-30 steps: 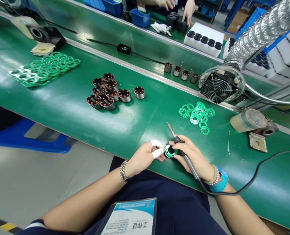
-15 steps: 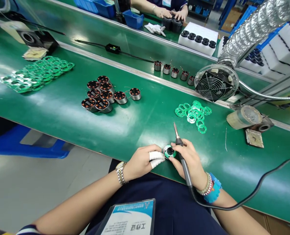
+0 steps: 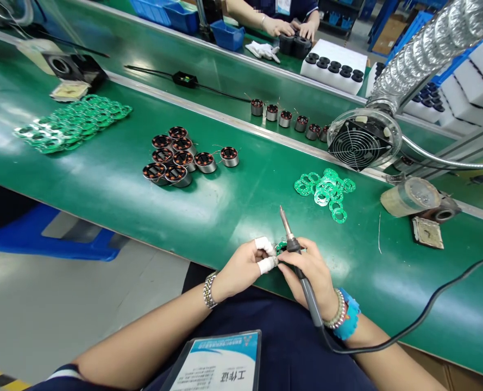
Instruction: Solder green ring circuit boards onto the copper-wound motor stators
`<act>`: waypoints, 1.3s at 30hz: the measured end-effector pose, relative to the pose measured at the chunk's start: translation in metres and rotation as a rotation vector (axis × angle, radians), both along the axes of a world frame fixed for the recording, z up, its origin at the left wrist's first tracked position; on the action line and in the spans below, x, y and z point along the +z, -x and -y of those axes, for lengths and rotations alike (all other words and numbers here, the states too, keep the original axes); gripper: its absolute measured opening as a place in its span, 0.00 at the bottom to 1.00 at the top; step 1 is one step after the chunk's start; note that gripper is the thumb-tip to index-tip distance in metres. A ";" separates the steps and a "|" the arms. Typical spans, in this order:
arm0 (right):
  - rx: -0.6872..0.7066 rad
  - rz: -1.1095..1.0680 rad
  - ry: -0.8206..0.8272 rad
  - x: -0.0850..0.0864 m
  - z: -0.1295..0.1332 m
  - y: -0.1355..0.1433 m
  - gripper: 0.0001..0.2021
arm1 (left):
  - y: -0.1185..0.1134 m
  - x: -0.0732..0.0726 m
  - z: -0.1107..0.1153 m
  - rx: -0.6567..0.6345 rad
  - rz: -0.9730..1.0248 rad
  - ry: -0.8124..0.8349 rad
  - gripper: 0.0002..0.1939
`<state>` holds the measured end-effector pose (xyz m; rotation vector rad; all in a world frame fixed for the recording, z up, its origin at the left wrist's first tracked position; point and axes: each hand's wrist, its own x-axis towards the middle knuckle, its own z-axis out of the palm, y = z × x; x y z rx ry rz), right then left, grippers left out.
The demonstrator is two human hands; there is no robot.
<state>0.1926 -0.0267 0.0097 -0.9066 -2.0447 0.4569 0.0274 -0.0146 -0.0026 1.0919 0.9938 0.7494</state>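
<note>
My left hand (image 3: pixel 243 266), with white covers on two fingertips, pinches at the left side of a small part topped by a green ring (image 3: pixel 281 247) near the table's front edge. My right hand (image 3: pixel 312 271) is wrapped round a soldering iron (image 3: pixel 302 271), its metal tip pointing up and away. The thumb and a finger of that hand also touch the small part, which is largely hidden behind the fingers. Beyond my hands lies a loose pile of green ring boards (image 3: pixel 326 187).
Wound metal cores (image 3: pixel 176 174) stand in a group left of centre. Stacked green boards (image 3: pixel 74 122) lie far left. A fan (image 3: pixel 359 142) hangs under a silver duct. A jar (image 3: pixel 410 196) and sponge tray (image 3: pixel 427 232) are at right. Another person's hands (image 3: pixel 292 28) work across the line.
The fingers of my left hand have spread and shifted at the small part. My right hand and the iron have moved slightly left, now covering more of the green ring.
</note>
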 end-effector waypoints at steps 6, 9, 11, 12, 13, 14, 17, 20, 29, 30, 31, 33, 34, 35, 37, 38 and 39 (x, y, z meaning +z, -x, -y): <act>0.017 0.029 0.002 -0.006 -0.001 -0.001 0.16 | 0.000 -0.003 0.002 0.006 -0.018 -0.090 0.07; 0.011 0.038 -0.009 -0.007 -0.001 -0.002 0.16 | -0.001 -0.005 0.004 0.013 -0.031 -0.102 0.06; -0.014 0.038 -0.008 -0.006 -0.002 -0.002 0.15 | -0.001 -0.004 0.004 0.023 -0.043 -0.101 0.06; -0.027 0.037 -0.002 -0.005 -0.002 -0.002 0.14 | 0.000 -0.004 0.004 0.028 -0.047 -0.100 0.06; -0.038 0.037 0.006 -0.004 -0.003 -0.002 0.14 | 0.000 -0.003 0.004 0.030 -0.048 -0.100 0.06; -0.045 0.036 0.014 -0.003 -0.003 -0.001 0.14 | 0.000 -0.001 0.004 0.028 -0.048 -0.097 0.06; -0.059 0.030 0.031 -0.001 -0.003 0.000 0.13 | 0.002 0.004 0.004 0.008 -0.041 -0.059 0.07; -0.067 0.019 0.058 -0.001 -0.002 0.003 0.12 | 0.002 0.007 0.005 -0.004 -0.013 0.018 0.08; -0.137 -0.064 0.159 0.009 0.003 -0.011 0.10 | 0.003 0.000 0.009 0.002 -0.106 0.099 0.09; -0.126 -0.076 0.167 0.011 0.004 -0.014 0.10 | 0.003 0.000 0.009 0.008 -0.121 0.084 0.09; -0.108 -0.087 0.175 0.014 0.005 -0.018 0.11 | 0.003 0.000 0.009 0.015 -0.134 0.070 0.09; -0.062 -0.094 0.175 0.019 0.007 -0.026 0.14 | 0.002 -0.001 0.010 0.027 -0.152 0.050 0.09; -0.041 -0.093 0.169 0.022 0.008 -0.029 0.16 | 0.002 -0.001 0.010 0.031 -0.158 0.043 0.08; -0.022 -0.092 0.164 0.025 0.009 -0.032 0.17 | 0.002 -0.001 0.010 0.033 -0.161 0.040 0.08; 0.006 -0.094 0.173 0.030 0.012 -0.037 0.16 | 0.001 -0.001 0.010 0.035 -0.160 0.039 0.08; 0.012 -0.097 0.186 0.032 0.013 -0.038 0.15 | 0.001 -0.002 0.010 0.038 -0.157 0.041 0.08; 0.017 -0.102 0.203 0.033 0.014 -0.039 0.15 | 0.000 -0.002 0.010 0.042 -0.152 0.043 0.08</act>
